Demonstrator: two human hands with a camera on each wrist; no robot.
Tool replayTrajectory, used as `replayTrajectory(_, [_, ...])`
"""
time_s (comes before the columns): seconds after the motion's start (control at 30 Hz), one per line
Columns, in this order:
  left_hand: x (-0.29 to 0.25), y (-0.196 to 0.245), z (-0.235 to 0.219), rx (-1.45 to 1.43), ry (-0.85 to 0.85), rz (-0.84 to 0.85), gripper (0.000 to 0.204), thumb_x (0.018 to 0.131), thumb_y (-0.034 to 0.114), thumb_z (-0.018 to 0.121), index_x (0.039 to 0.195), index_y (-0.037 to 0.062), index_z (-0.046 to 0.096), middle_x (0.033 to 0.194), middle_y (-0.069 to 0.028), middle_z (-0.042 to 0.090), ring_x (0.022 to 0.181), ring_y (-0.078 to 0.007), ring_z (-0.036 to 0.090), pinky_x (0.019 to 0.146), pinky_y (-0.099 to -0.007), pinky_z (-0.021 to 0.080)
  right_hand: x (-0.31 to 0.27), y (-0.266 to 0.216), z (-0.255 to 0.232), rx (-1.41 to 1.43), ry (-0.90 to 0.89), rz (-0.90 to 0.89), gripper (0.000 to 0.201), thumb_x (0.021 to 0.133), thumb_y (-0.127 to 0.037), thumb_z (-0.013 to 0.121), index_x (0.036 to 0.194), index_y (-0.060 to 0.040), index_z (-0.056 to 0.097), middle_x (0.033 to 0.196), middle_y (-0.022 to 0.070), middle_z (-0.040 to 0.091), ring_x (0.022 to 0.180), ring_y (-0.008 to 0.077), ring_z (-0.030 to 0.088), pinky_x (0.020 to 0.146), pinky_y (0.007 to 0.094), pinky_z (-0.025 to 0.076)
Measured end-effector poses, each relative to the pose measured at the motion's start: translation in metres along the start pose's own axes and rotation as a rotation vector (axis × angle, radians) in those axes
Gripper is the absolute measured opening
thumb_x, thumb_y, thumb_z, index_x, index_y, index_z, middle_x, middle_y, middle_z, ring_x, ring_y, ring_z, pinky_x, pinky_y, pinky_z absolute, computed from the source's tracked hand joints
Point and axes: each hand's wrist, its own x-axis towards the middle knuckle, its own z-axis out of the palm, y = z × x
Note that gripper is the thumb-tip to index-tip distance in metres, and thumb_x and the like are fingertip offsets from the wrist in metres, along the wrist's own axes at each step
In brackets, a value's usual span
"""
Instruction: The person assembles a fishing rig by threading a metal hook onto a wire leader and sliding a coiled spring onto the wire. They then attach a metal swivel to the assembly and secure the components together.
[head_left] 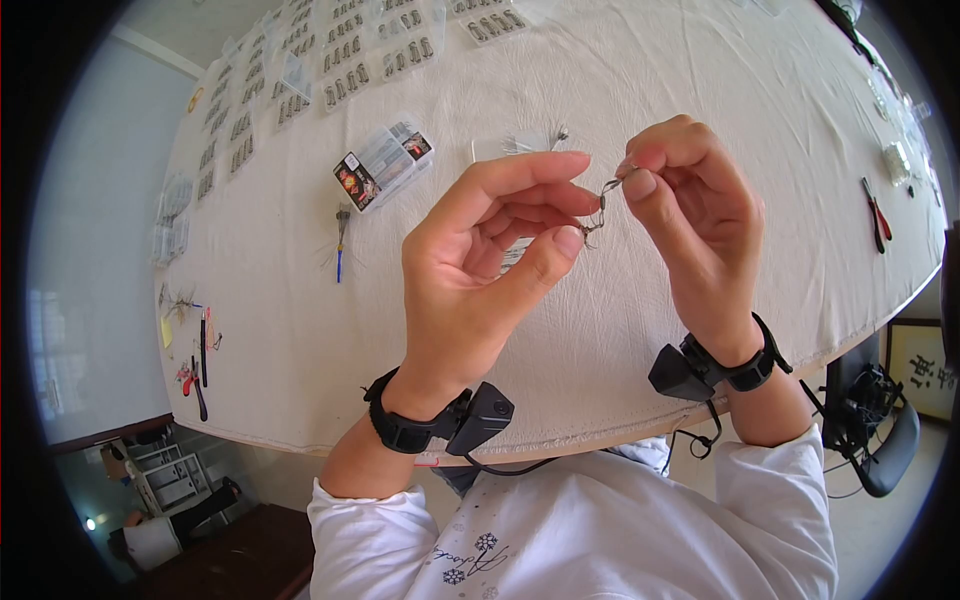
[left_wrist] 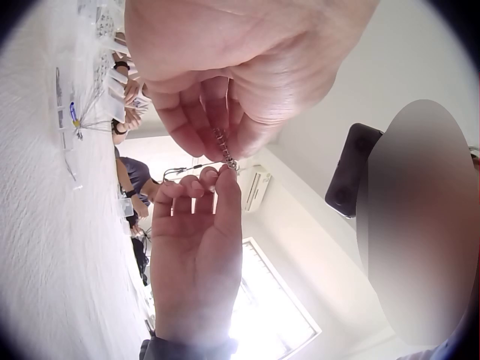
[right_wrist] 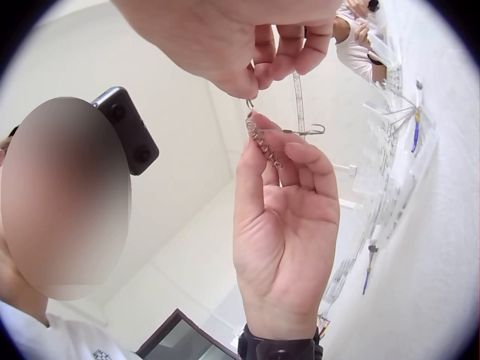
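Observation:
Both hands are raised over the cloth-covered table, working on one small wire piece with a coiled metal spring [right_wrist: 264,144] and a fishing hook [right_wrist: 318,131] that sticks out sideways. My left hand [head_left: 455,265] pinches the spring between thumb and fingers, its palm turned inward. At the other end, thumb and forefinger of my right hand [head_left: 705,215] pinch a small wire loop [right_wrist: 250,105] joined to the spring. In the head view, dark links run across the gap between the fingertips. Part of the spring is hidden by the left fingers.
Beyond the left hand stands a clear plastic box [head_left: 385,165] with a black label. A blue-handled rig with thin strands [head_left: 341,245] lies nearer. Red-handled pliers [head_left: 878,215] lie at right, more pliers [head_left: 195,388] at left. Clear trays of metal springs [head_left: 345,85] line the back.

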Motion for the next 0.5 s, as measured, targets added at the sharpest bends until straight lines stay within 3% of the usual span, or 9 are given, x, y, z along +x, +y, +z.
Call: replayTrajectory(0.5, [-0.0001,-0.0005,-0.0009,0.05,-0.004,0.025,0.031,0.087,0.008,0.062,0.116,-0.0003,0.056,0.097,-0.0066,0.062,0.092,-0.0117,0.059,0.083,-0.0245,0.045,-0.0003,-0.0002,0.0007,0.0,-0.018,0.029,0.007,0.084,0.002,0.063,0.09,-0.0001,0.06,0.086,0.0025,0.06,0.077,0.0081,0.054,0.071,0.0227,0.045])
